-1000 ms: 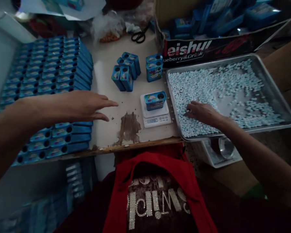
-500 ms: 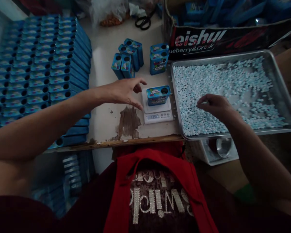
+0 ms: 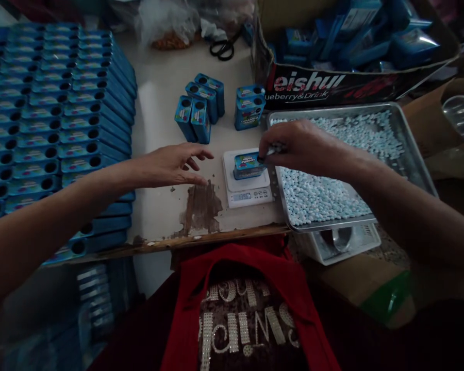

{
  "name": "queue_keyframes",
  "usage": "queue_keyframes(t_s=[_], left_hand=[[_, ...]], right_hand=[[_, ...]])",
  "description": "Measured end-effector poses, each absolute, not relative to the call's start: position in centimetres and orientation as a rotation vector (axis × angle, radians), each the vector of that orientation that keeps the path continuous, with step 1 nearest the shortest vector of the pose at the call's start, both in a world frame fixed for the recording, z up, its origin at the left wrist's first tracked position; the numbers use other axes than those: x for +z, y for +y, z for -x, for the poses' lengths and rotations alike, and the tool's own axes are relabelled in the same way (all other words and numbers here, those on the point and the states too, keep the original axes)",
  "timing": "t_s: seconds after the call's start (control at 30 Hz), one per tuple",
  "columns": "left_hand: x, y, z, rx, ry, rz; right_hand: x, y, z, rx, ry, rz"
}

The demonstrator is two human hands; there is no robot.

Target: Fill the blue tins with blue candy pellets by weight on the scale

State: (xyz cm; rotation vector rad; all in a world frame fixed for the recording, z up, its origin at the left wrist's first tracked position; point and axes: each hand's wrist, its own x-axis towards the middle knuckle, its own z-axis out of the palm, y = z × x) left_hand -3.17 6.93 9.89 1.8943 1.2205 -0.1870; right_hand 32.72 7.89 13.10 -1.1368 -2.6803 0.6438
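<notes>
A white scale (image 3: 248, 197) with a lit display bears one blue box (image 3: 246, 167) lying level on its plate. Over the right end of that box is my right hand (image 3: 299, 147), its fingers closed around several pale candies (image 3: 275, 148) and hiding the box's round hole. To the left of the scale hovers my left hand (image 3: 178, 164), fingers apart and holding nothing. A metal tray (image 3: 421, 154) full of pale blue and white candies (image 3: 320, 198) lies right of the scale, partly under my right forearm.
Stacked blue boxes (image 3: 83, 134) fill the left side. Several more boxes (image 3: 199, 119) stand behind the scale, with others (image 3: 249, 111) close by. A printed carton (image 3: 313, 85) is behind the tray. Scissors (image 3: 222, 49) lie at the back. The table's wooden edge (image 3: 201, 239) is in front.
My right hand has moved left from the tray to above the box on the scale, with candies now showing in its fingers. My left hand is a little farther from the scale. The view has shifted.
</notes>
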Motion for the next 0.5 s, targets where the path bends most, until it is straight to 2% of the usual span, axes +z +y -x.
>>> queue_keyframes(t_s=[0.27,0.5], left_hand=[[9.0,7.6,5.0,-0.149,1.192,-1.935],[10.7,7.7,4.8,-0.073,1.224,-1.970]], right_hand=[[12.9,7.3,-31.7,0.641,-2.585,1.253],[11.6,7.6,-37.3,1.049,-1.643,1.649]])
